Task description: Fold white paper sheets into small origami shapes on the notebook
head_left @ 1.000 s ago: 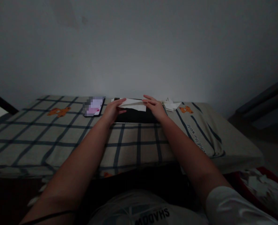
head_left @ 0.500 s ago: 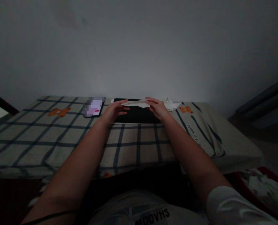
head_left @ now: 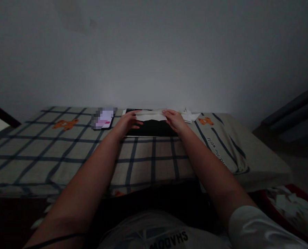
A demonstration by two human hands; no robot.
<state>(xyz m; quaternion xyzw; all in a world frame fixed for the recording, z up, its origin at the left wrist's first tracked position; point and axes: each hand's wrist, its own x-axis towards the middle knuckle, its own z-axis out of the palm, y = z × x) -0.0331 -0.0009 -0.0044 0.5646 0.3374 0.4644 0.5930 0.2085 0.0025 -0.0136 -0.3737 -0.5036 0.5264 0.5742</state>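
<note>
Between my hands a strip of folded white paper point(head_left: 151, 115) is stretched sideways. My left hand point(head_left: 126, 123) pinches its left end with thumb and forefinger, the other fingers spread apart. At the right end, my right hand point(head_left: 175, 119) is closed on the paper, thumb and fingertips together. Beneath the paper lies a flat black sheet or board point(head_left: 154, 128) with a pale edge. More folded white paper pieces point(head_left: 191, 116) rest just to the right, partly hidden behind my right hand.
A phone point(head_left: 105, 117) with a lit screen lies to the left on the checked cloth point(head_left: 143, 166) covering the table. The cloth reaches back to a grey wall point(head_left: 154, 55). On the floor at lower right stands a red container point(head_left: 296, 190) filled with white paper scraps.
The paper strip has tilted so that more of its broad face shows. Both hands have shifted only slightly and keep their hold at its ends.
</note>
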